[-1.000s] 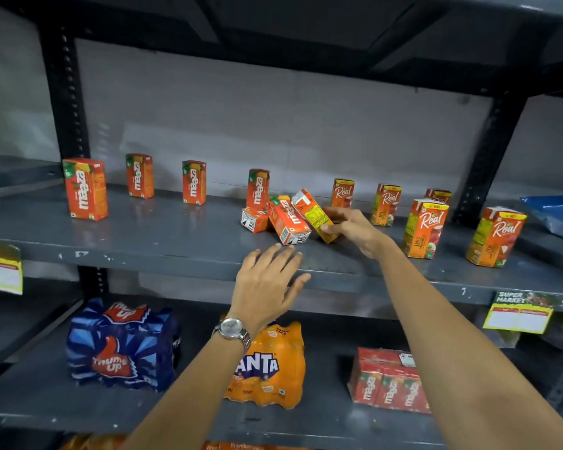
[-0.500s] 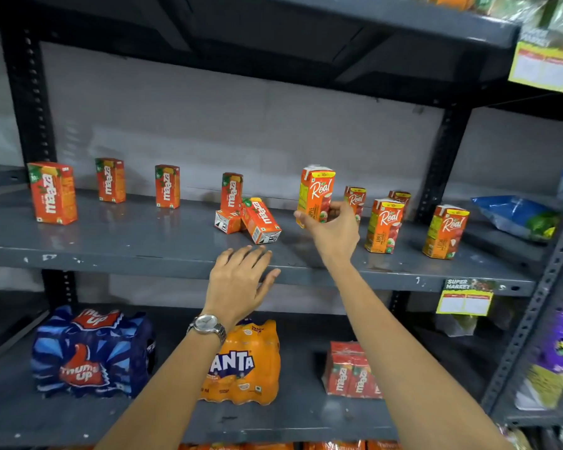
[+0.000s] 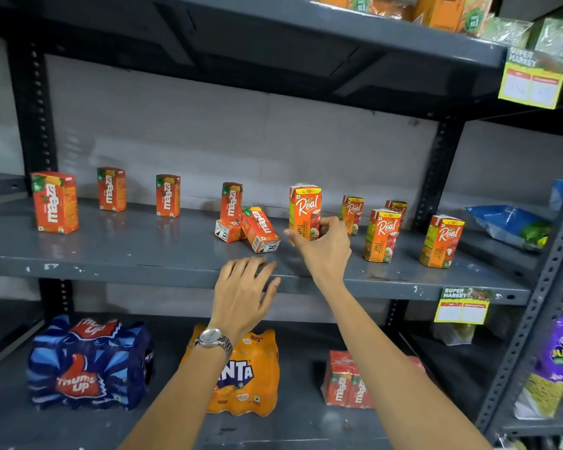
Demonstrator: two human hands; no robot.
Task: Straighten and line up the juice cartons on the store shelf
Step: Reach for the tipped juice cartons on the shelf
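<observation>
On the grey middle shelf (image 3: 143,254), my right hand (image 3: 324,251) grips an upright Real apple carton (image 3: 304,211) by its lower part. Two Maaza cartons lie toppled just left of it: a tilted one (image 3: 260,229) and a small one on its side (image 3: 227,231), in front of an upright Maaza carton (image 3: 231,201). Three more Maaza cartons (image 3: 55,203) (image 3: 111,189) (image 3: 167,195) stand spaced out to the left. Several Real cartons (image 3: 381,235) (image 3: 441,241) (image 3: 352,213) stand to the right. My left hand (image 3: 244,292), wearing a watch, hovers open at the shelf's front edge.
The lower shelf holds a Thums Up pack (image 3: 88,363), a Fanta pack (image 3: 246,375) and a Maaza multipack (image 3: 346,381). A blue bag (image 3: 507,224) lies at the shelf's right end. Dark uprights (image 3: 436,177) and an upper shelf (image 3: 273,34) frame the space. Price tags (image 3: 462,305) hang on edges.
My right hand lifted the tilted Real carton upright and set it down slightly right of the toppled Maaza cartons. My left hand stayed near the shelf edge. The view shifted right.
</observation>
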